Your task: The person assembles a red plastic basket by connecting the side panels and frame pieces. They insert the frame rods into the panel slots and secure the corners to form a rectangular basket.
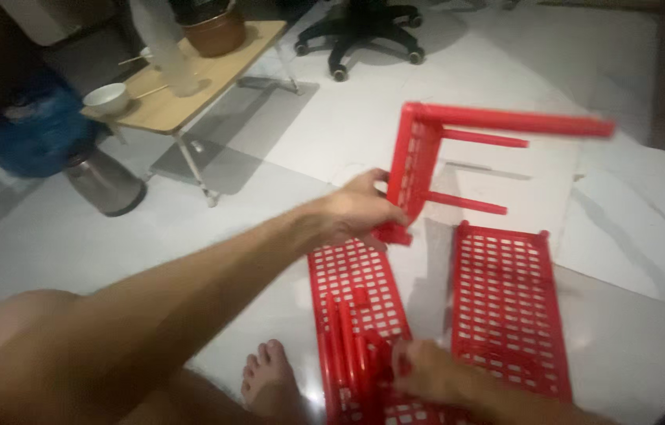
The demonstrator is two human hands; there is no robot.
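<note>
Red plastic slatted shelf (pixel 419 157), clamped at its near corner by the left hand (pixel 360 212), is best held steady upright while the right hand (pixel 427 370), curled around loose red plastic poles (pixel 352 346) lying on a flat shelf panel (pixel 356 283) on the floor, picks one cleanly.

Right hand (pixel 427 370) hides red poles' (pixel 352 346) lower ends.

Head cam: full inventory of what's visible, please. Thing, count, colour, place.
shelf with legs: 1, red, lifted on edge, centre
flat shelf panels: 2, red, on floor, lower centre and right
loose tubes: several, red, on left panel
folding table: 1, light wood, upper left
bowl: 1, white, table corner
brown pot: 1, on table
steel flask: 1, floor, left
office chair base: 1, black, top
left hand: grips lifted shelf
right hand: on tubes
bare foot: 1, bottom
</note>
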